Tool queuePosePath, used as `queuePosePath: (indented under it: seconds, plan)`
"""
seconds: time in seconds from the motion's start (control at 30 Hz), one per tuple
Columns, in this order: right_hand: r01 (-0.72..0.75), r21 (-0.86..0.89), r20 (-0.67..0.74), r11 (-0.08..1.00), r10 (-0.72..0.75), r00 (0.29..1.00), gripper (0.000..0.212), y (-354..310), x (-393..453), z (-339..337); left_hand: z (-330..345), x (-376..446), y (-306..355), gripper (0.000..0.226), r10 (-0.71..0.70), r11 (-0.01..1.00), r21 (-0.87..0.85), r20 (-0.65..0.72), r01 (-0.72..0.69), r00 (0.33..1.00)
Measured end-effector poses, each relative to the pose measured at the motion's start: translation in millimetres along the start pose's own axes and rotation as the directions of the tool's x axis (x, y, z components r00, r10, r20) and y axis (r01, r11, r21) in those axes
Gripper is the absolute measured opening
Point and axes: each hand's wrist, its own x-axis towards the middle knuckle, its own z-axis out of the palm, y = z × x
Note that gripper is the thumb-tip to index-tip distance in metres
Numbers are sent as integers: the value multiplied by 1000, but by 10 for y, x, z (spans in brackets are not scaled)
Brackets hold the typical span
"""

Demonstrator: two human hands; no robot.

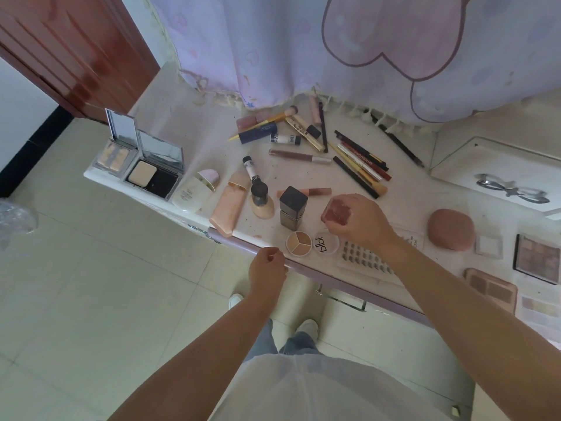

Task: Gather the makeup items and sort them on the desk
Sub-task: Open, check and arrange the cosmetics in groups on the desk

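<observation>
Makeup lies spread over the white desk [188, 123]. My right hand [359, 221] grips a small clear pink-red case [335, 212] just above the desk, beside a dark square bottle [293, 206]. Below it sit a round three-shade concealer pot [299, 244] and its clear lid [326, 243]. My left hand [268, 265] hovers at the desk's front edge with fingers curled, holding nothing. A peach tube [229, 205], a foundation bottle [259, 197] and a cream bottle [194, 191] lie to the left. Pencils and lip tubes [361, 159] are scattered at the back.
Two open compacts [151, 168] stand at the desk's left corner. A lash tray [362, 259], pink puff [450, 229] and eyeshadow palettes [535, 258] lie at right. A lilac curtain [334, 50] hangs over the back. A drawer handle [340, 299] juts below the edge.
</observation>
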Motion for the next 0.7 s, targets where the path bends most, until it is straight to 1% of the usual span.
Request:
queuePosePath:
  seconds: [0.07,0.1,0.13,0.17,0.2,0.23,0.27,0.33,0.37,0.4,0.47,0.53,0.6,0.7]
  plan:
    - [-54,249,31,967,48,998,17,-65,-152,-68,-53,-35,-18,24,150,981,129,-57,-142,987]
    - [-71,344,59,936,54,997,18,-96,-239,-100,-73,-67,1,24,223,967,140,-58,-213,973]
    - [-78,405,92,911,44,995,23,-121,-324,-130,-91,-104,33,22,276,955,122,-29,-271,961]
    - [-75,433,125,899,23,992,26,-141,-399,-161,-109,-141,75,18,310,947,75,27,-311,950]
    - [-56,437,148,898,-10,989,29,-162,-468,-192,-126,-179,127,12,315,948,7,111,-318,943]
    - [-19,419,152,908,-50,987,33,-185,-528,-232,-141,-218,194,9,296,955,-73,214,-287,931]
    - [32,384,143,923,-94,985,33,-208,-574,-274,-151,-252,263,10,258,964,-145,321,-222,911]
    - [157,271,122,950,-196,973,26,-257,-636,-367,-157,-321,406,11,165,966,-256,508,-35,846]
    - [229,213,109,950,-256,960,23,-285,-660,-414,-154,-349,469,12,135,959,-282,567,38,813]
    - [291,153,100,944,-308,946,25,-311,-686,-457,-146,-368,514,12,122,953,-292,608,78,784]
    - [376,-6,79,927,-374,924,31,-355,-748,-509,-118,-410,581,11,126,952,-289,668,100,734]
    - [389,-122,55,913,-385,921,44,-347,-799,-506,-81,-443,609,10,148,961,-269,693,63,706]
    - [345,-128,45,930,-342,938,52,-330,-840,-511,-53,-480,630,11,148,972,-235,693,27,705]
    - [320,-133,95,938,-309,946,53,-239,-914,-536,-23,-522,635,16,150,979,-202,687,-12,711]
